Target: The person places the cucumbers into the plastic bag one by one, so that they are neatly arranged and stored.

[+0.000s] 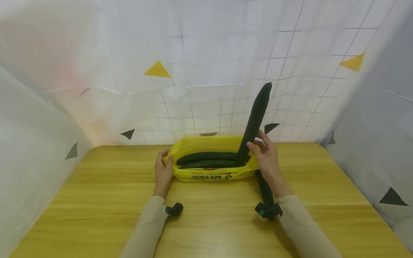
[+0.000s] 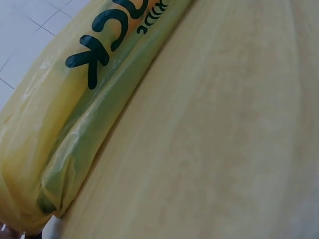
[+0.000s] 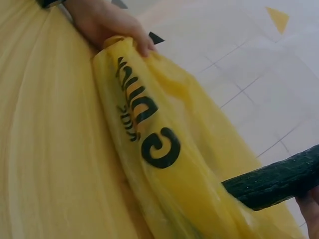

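Note:
A yellow plastic bag with dark lettering lies on its side, its mouth spread open. Two dark green cucumbers lie side by side inside it. My left hand grips the bag's left end; in the right wrist view its fingers curl over the yellow film. A further cucumber slants upward out of the bag's right end, its lower end inside, and my right hand holds it between thumb and fingers. In the left wrist view, green shows through the bag; only fingertips appear at the lower left corner.
Another cucumber lies on the wooden table, partly under my right wrist. Each wrist wears a black camera, such as the right wrist camera. White sheeting with triangles and grid lines stands behind and at both sides.

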Action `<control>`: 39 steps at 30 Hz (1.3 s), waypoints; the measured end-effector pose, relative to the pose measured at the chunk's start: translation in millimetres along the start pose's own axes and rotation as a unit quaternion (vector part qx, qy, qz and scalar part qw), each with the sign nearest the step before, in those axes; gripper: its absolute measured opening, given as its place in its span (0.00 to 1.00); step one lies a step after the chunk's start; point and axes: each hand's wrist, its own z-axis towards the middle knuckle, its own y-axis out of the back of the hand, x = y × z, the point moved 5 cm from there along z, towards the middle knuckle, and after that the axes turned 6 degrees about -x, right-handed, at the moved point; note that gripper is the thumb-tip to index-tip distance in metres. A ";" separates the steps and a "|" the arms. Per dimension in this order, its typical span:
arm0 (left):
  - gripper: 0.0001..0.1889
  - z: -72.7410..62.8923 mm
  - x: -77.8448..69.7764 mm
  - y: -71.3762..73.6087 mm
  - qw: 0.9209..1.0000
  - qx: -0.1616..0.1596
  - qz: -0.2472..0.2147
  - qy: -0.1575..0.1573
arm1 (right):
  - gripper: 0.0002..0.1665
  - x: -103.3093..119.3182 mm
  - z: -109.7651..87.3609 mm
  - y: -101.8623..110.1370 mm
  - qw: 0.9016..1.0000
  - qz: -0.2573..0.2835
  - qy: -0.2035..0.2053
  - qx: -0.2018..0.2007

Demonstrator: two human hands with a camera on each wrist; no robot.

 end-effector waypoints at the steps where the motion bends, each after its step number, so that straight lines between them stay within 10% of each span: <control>1: 0.17 -0.7 -1.0 -0.3 1.000 0.001 0.002 0.000 | 0.33 -0.6 -0.5 -0.4 1.000 -0.003 0.006 0.001; 29: 0.17 -3.9 -5.9 1.3 1.000 -0.010 0.019 0.018 | 0.33 31.8 -19.1 -23.5 0.982 -0.145 0.060 0.105; 39: 0.15 12.2 33.6 -1.4 1.000 -0.024 0.009 0.004 | 0.32 13.8 -18.1 -25.4 0.971 -0.179 0.093 0.129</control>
